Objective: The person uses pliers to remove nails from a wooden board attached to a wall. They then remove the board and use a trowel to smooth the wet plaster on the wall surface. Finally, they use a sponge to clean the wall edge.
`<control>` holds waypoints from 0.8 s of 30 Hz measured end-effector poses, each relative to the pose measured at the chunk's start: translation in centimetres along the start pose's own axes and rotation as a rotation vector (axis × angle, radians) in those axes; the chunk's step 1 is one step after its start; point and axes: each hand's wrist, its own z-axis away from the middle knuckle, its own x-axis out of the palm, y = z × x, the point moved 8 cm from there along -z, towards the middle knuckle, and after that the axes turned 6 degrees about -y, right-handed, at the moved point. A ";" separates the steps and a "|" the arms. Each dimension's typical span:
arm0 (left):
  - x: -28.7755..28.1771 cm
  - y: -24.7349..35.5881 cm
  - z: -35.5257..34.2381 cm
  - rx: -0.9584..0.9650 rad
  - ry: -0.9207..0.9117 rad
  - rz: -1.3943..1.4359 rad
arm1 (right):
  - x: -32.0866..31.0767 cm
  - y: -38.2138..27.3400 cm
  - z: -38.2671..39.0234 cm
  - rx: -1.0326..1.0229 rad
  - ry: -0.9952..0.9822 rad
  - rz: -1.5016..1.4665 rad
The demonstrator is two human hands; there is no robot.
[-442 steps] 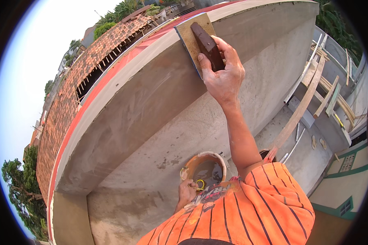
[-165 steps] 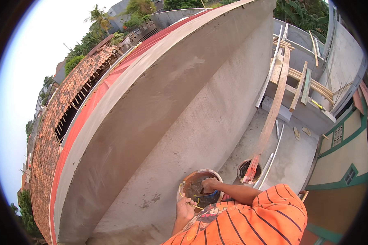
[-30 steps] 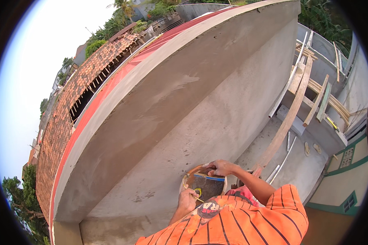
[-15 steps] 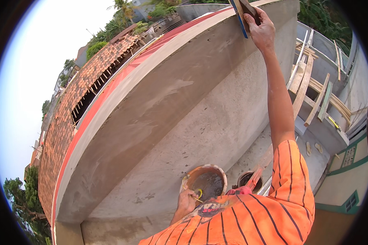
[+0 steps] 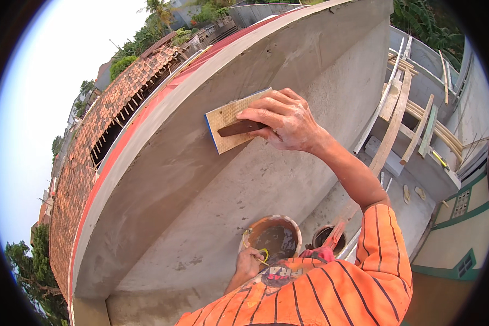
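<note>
My right hand [image 5: 285, 120] is closed round the dark brown handle of a plastering float [image 5: 233, 116]. Its flat tan board has a blue edge and lies against the damp grey plastered band [image 5: 174, 157] of the wall. Low down, my left hand [image 5: 248, 263] is closed at the rim of a bucket [image 5: 274, 221] that holds murky water. A thin yellow piece with a curved end [image 5: 264, 254] sticks out of its fingers; I cannot tell its kind.
A smaller dark bucket [image 5: 321, 239] stands right of the first. Wooden planks [image 5: 396, 127] and poles lie at the right, above a pair of sandals [image 5: 407, 194]. Beyond the wall's top edge are a red strip and a tiled roof [image 5: 81, 190].
My right hand has brought the float down and left from the wall's far upper end to its middle, and my elbow has bent. The left hand stays by the bucket.
</note>
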 end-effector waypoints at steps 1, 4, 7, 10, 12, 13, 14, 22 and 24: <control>0.2 0.1 0.3 0.006 -0.005 0.019 | -1.5 1.2 -0.6 0.074 0.076 0.026; -0.1 -0.1 0.3 0.001 -0.010 0.064 | -6.9 9.3 -1.0 0.345 0.415 0.008; -0.4 -0.4 0.1 0.003 -0.038 0.081 | -7.9 13.7 -0.4 0.532 0.537 -0.034; 0.0 0.1 0.7 0.023 -0.003 0.083 | -5.6 10.8 -1.3 0.498 0.442 -0.088; -0.5 -0.4 1.0 0.029 0.042 0.075 | -2.7 4.1 -2.6 0.288 0.354 -0.004; -0.7 -0.7 0.6 0.030 0.044 0.050 | -1.5 0.7 -2.8 0.164 0.299 -0.001; -1.1 -1.0 0.3 0.031 0.052 0.027 | 0.3 -2.2 -2.5 0.104 0.222 -0.018; -1.2 -1.0 -0.3 -0.019 0.065 0.016 | 2.7 -6.3 -1.8 -0.001 0.231 -0.022; -1.3 -0.7 0.0 -0.025 0.061 0.038 | 0.6 -2.1 -2.0 0.100 0.302 0.083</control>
